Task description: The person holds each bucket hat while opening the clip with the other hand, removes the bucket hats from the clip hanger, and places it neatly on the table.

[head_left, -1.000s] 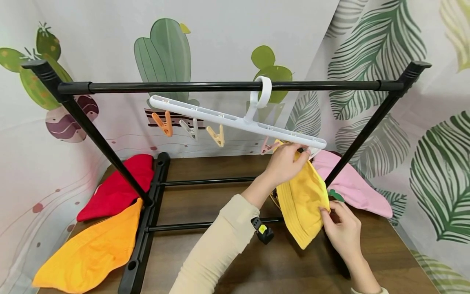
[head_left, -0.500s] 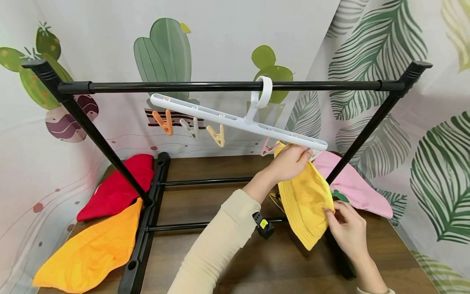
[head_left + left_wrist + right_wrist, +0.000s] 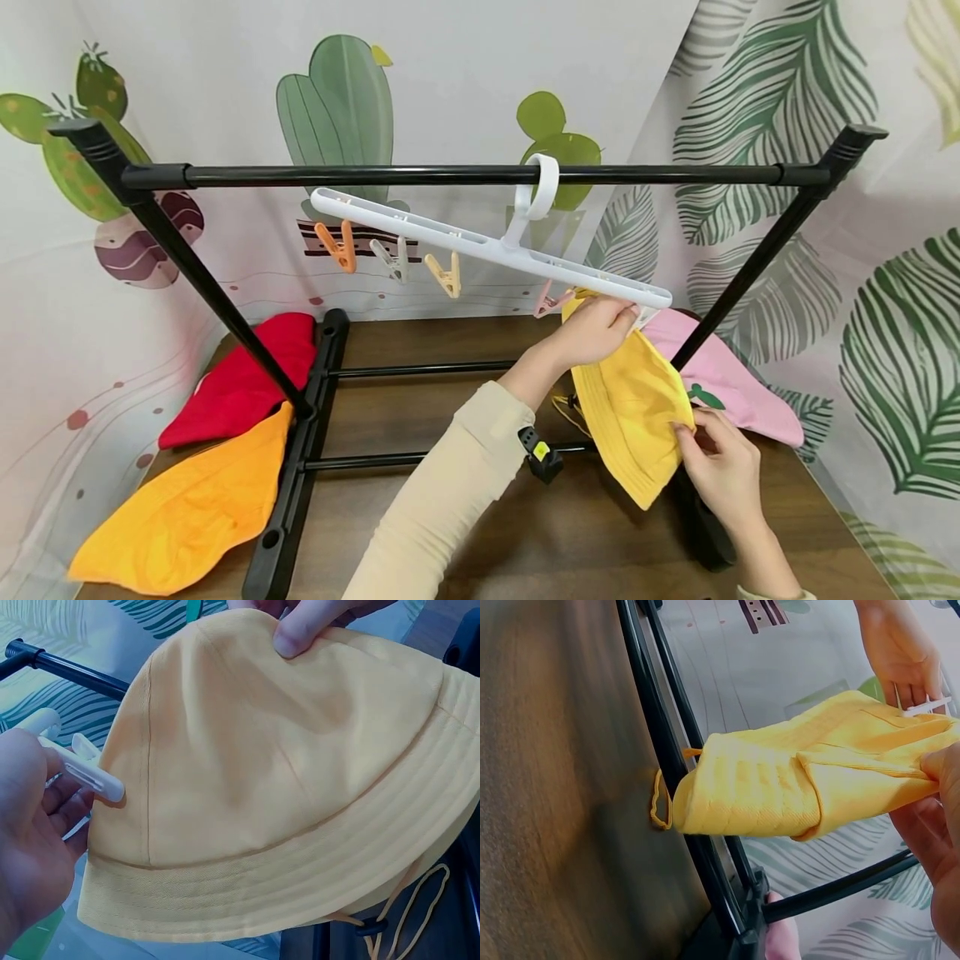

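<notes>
A yellow bucket hat (image 3: 633,408) hangs tilted below the right end of a white clip hanger (image 3: 480,247). My left hand (image 3: 596,329) pinches a white clothespin (image 3: 82,769) at the hat's edge; whether its jaws bite the cloth, I cannot tell. Thumb and fingers of my right hand (image 3: 723,467) pinch the hat's crown, beside a small green leaf tab (image 3: 707,397). From the brim dangles a drawstring with a black toggle (image 3: 370,927).
The hanger hooks over a black rack's bar (image 3: 337,176). Orange (image 3: 337,247), white (image 3: 392,260), yellow (image 3: 446,275) and pink clothespins (image 3: 550,300) hang from it. Red (image 3: 247,383) and orange hats (image 3: 187,500) lie left, a pink hat (image 3: 720,375) right.
My right hand has moved slightly right and down, drawing the hat's crown to the right. My left hand stays near the hanger's end, shifted a little right.
</notes>
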Demonstrator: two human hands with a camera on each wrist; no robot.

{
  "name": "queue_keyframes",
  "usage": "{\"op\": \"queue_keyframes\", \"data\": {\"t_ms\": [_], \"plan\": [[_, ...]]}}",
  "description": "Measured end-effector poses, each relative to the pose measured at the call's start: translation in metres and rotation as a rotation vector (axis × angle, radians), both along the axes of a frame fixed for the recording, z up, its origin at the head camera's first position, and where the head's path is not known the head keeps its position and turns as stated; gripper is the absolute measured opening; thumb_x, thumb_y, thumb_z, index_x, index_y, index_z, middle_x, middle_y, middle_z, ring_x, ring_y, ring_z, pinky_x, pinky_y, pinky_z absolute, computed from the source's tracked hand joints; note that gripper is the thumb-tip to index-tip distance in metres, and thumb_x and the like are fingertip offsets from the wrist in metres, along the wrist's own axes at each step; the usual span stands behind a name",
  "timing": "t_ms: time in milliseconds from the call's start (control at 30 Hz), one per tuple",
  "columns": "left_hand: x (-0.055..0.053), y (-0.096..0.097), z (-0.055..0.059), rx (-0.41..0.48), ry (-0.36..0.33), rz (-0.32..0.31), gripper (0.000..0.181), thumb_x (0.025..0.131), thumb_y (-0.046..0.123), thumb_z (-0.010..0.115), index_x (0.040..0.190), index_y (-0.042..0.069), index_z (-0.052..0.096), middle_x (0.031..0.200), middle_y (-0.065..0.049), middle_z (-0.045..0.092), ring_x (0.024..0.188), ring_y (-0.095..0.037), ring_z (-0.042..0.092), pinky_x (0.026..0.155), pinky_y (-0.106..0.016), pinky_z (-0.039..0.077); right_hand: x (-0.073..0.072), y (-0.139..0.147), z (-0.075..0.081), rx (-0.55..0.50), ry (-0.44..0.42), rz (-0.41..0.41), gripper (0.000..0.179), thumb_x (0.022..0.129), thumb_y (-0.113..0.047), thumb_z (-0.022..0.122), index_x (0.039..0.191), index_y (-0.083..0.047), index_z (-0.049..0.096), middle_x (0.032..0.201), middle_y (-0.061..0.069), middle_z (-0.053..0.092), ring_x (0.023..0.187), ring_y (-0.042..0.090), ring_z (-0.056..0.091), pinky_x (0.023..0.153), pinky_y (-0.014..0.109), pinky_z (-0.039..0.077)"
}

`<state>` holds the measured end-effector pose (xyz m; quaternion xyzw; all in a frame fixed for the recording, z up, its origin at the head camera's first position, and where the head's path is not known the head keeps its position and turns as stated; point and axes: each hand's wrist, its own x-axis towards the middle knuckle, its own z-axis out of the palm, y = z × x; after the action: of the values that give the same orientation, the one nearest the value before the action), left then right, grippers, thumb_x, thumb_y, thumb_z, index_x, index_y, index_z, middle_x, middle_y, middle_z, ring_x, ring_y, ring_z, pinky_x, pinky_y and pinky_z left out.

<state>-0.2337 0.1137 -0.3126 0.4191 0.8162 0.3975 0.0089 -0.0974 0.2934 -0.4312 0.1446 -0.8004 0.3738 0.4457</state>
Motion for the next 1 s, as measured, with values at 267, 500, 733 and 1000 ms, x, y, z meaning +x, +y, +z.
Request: {"op": "queue_keyframes", "data": {"t_ms": [267,500,733,1000], "plan": [[-0.0019,-0.0017,0.002,-0.014,-0.077,-0.029,0.029,0.1,0.02,0.035,0.117,0.01,0.056,0.06,0.0,0.04,0.048,-0.009,0.033,0.051,-0.019,0.032,-0.0011,0.0077,0.0011,0.026,0.011,-0.039,0.018,0.064,0.016,0.069,0.079,0.006,0.066,0.075,0.012,0.061,0.074,-0.012,0.053,0.064,0.001,0.042],[-0.0022,-0.0016,0.0014,-0.015,-0.104,-0.044,0.025,0.101,0.02,0.034,0.112,0.01,0.054,0.061,0.0,0.04,0.049,-0.01,0.034,0.052,-0.019,0.032,0.0003,0.0084,0.0009,0.004,-0.01,-0.039,0.023,0.062,0.02,0.067,0.079,0.006,0.066,0.077,0.004,0.061,0.073,-0.013,0.053,0.063,0.001,0.042],[-0.0024,-0.0027,0.0003,-0.014,-0.159,-0.057,0.026,0.101,0.021,0.033,0.118,0.011,0.051,0.062,-0.001,0.039,0.049,-0.01,0.032,0.052,-0.02,0.031,0.0005,0.0081,0.002,0.0,-0.017,-0.051,0.022,0.061,0.021,0.067,0.078,0.006,0.065,0.075,0.009,0.06,0.07,-0.012,0.052,0.062,0.001,0.042],[-0.0027,-0.0032,-0.0016,-0.024,-0.203,-0.045,0.034,0.101,0.022,0.032,0.131,0.012,0.045,0.065,-0.002,0.04,0.05,-0.012,0.032,0.053,-0.021,0.032,0.0005,0.0078,0.003,0.005,-0.008,-0.066,0.02,0.062,0.02,0.067,0.076,0.006,0.065,0.073,0.009,0.059,0.069,-0.013,0.051,0.061,0.001,0.041]]}}
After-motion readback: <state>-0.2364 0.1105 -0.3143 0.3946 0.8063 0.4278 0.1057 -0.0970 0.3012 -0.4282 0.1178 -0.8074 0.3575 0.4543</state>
